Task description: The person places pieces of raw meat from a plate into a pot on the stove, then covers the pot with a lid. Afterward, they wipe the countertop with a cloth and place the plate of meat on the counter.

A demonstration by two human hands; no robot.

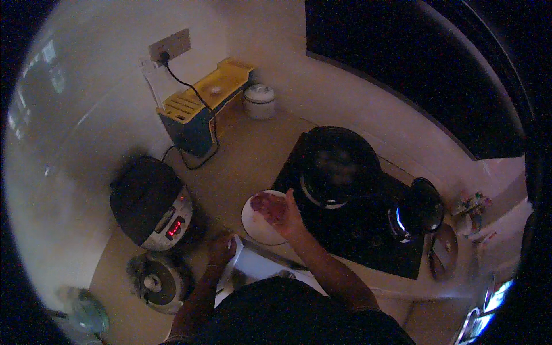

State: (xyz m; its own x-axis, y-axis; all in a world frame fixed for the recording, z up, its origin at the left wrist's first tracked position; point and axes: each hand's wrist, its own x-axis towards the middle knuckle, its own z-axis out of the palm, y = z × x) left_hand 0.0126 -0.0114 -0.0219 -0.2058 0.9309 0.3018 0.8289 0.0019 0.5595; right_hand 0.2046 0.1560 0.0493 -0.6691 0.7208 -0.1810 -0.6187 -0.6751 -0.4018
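Observation:
A round white plate (254, 224) stands in front of me at the left edge of the black cooktop. Over its upper right part is a reddish lump that looks like raw meat (269, 207). My right hand (293, 220) holds this lump at its right side, thumb raised; the dim light hides the fingers. Curled low at the left corner of a steel sink (254, 258) is my left hand (222, 249). Something small and pale shows at its fingers, but whether it grips anything is unclear.
A lit rice cooker (151, 207) stands left, with a round pot-like vessel (157, 284) below it. A large dark pan (340, 164) and a smaller pot (416, 211) sit on the cooktop (366, 246). Behind are a yellow-topped rack (207, 95), a power cord (215, 129) and a white lidded jar (259, 101).

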